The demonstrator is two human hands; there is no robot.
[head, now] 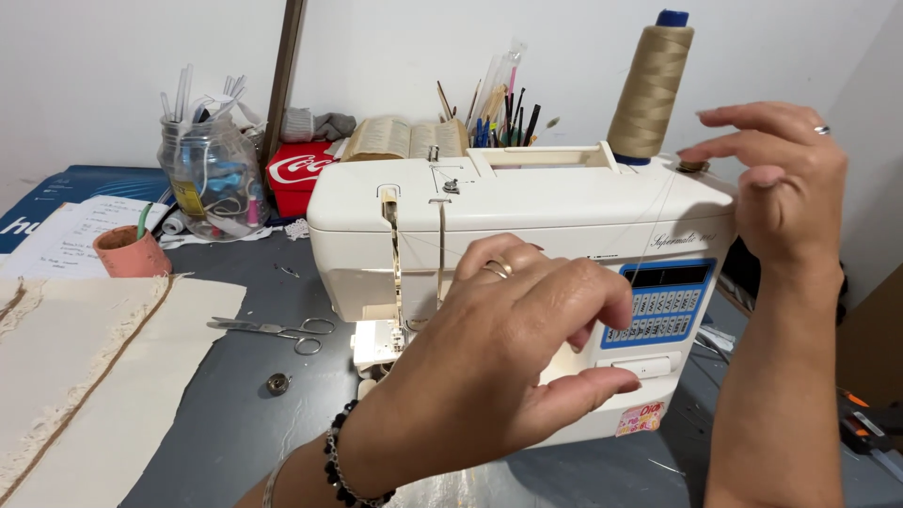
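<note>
One sewing machine (527,245), one thread cone (651,85), one pair of scissors (273,329), one bobbin (277,383), two hands, left (499,367), right (785,179), one jar (212,174), one open book (404,138)

Your single head view looks forward and slightly down at the sewing machine (527,273), close enough that it fills mid-frame.

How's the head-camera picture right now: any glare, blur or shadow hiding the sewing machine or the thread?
Head view: even, soft light, no harsh glare on the sewing machine; the left hand is close and slightly soft, covering the machine's front; the right hand is sharp beside the thread cone; the thread itself is barely visible.
</note>
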